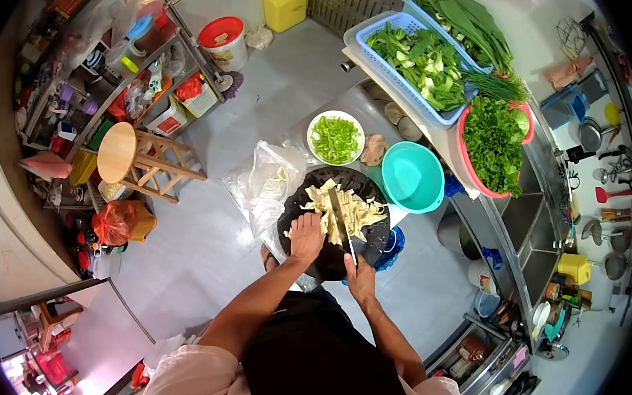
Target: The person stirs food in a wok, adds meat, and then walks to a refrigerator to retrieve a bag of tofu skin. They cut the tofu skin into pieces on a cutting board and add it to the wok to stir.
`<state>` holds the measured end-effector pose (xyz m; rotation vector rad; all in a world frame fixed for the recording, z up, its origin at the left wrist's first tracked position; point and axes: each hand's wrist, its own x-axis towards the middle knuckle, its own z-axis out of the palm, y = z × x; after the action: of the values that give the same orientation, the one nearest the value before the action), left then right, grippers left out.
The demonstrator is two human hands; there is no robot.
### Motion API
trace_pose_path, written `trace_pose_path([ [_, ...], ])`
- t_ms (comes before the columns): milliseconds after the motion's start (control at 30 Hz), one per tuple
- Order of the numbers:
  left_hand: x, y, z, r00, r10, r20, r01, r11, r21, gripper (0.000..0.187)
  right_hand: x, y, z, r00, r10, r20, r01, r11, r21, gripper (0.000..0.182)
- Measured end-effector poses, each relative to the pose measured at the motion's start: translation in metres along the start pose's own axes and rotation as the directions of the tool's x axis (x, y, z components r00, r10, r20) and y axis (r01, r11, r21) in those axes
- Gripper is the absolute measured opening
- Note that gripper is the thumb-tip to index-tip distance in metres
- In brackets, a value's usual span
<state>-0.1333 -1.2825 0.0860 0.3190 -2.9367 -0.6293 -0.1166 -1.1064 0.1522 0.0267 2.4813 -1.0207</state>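
A dark round chopping board carries a loose pile of pale yellow strips, which look like tofu skin. My right hand is closed around the handle of a kitchen knife, its blade lying over the middle of the pile and pointing away from me. On the pile's near left side, my left hand presses down with its fingers bent and together on the strips. Left of the board is a clear plastic bag with a few pale pieces in it. Beyond the board stands a white bowl of chopped greens.
A turquoise basin is right of the board, beside a brownish lump. Leafy greens fill a blue basket and a red basin on the counter. A wooden stool and a cluttered shelf are on the left.
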Motion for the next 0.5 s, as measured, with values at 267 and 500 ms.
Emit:
trace_pose_path([
  [267,-0.027,-0.022,-0.054,0.996,-0.078,0.043,0.086,0.970,-0.227,0.076,-0.018,-0.017,-0.004,0.990,-0.113,0.086,0.122,0.987,-0.103,0.047],
  [500,-0.047,-0.049,-0.035,0.987,-0.155,-0.049,0.131,0.939,-0.319,0.041,-0.006,-0.009,0.017,0.972,-0.112,0.207,0.158,0.962,-0.221,0.053],
])
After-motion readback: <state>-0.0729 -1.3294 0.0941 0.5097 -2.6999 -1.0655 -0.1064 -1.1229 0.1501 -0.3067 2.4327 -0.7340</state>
